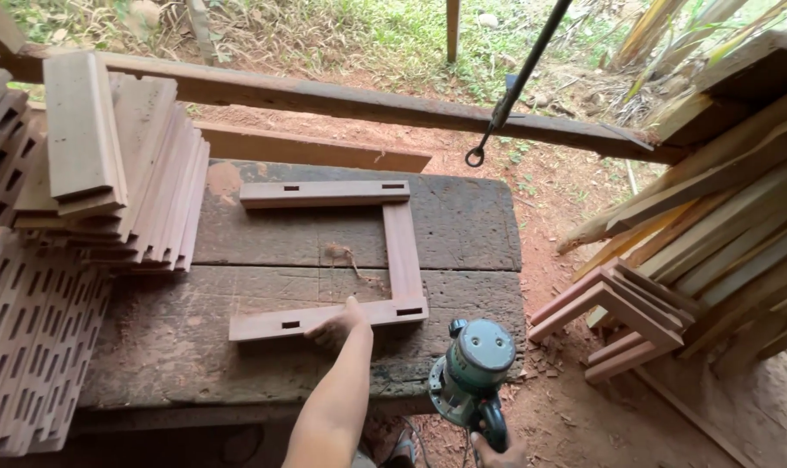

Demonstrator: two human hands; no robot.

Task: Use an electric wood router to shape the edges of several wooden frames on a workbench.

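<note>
On frame [328, 320], left hand [337, 325] (flat)

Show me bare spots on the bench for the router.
Bare bench lies left of the left hand, below the frame; also inside the frame and right of it. Crowded: the far-left slat stack. The right hand grips the router.

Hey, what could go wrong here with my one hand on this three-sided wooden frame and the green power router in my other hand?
1. The reddish three-sided wooden frame lies loose on the worn dark plank workbench, with only the left hand pressing its near rail; no clamp shows, so it might shift.
2. The right hand alone holds the green power router at the bench edge; it could slip.
3. The leaning stack of boards sits close and may slide onto the frame.
</note>
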